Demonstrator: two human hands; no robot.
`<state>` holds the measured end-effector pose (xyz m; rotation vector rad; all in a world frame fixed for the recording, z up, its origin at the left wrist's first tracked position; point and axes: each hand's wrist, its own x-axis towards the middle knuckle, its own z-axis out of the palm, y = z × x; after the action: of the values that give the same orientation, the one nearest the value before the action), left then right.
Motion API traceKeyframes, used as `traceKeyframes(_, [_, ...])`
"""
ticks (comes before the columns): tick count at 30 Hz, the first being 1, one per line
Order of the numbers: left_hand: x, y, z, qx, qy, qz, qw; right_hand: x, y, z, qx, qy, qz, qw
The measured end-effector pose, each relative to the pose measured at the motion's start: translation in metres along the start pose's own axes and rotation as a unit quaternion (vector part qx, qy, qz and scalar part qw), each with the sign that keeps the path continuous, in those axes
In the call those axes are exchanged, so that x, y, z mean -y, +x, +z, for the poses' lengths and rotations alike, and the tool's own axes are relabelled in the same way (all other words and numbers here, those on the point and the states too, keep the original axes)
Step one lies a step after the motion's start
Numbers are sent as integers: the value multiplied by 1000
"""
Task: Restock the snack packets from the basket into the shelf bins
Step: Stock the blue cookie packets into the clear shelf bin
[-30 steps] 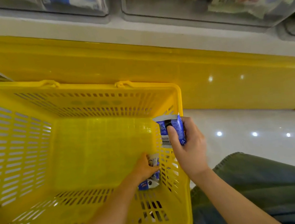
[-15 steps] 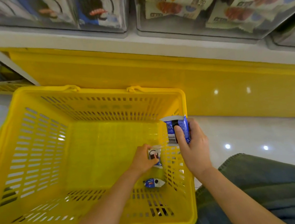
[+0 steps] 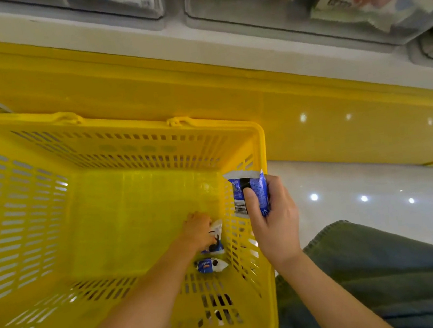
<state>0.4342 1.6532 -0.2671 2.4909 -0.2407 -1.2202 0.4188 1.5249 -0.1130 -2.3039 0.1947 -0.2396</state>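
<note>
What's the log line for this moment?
left hand: grips white-blue packet in basket | right hand: holds blue packet | loose packet: basket floor

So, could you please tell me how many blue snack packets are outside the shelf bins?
3. First packet in the right hand, over the yellow basket rim; second packet gripped by the left hand inside the basket; loose packet lying beside it. Hands may hide more.

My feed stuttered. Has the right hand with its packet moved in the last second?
No. Judged against the yellow basket's right rim, the right hand still holds its blue packet upright at the same spot beside that rim.
</note>
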Motion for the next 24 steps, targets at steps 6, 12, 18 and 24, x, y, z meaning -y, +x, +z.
traceKeyframes(6, [11,-26,-22,-38,-272,-7,961,-1,1,-1,5,0,2,1000])
traceKeyframes(12, [4,-83,-82,-132,-623,-30,770,15,0,-1,37,-43,-56,997])
traceKeyframes(18, [-5,-132,-105,-124,-739,54,660,66,-11,20,112,268,155,944])
traceKeyframes(24, [14,-160,-97,-166,-671,76,718,86,-20,46,179,296,211,914])
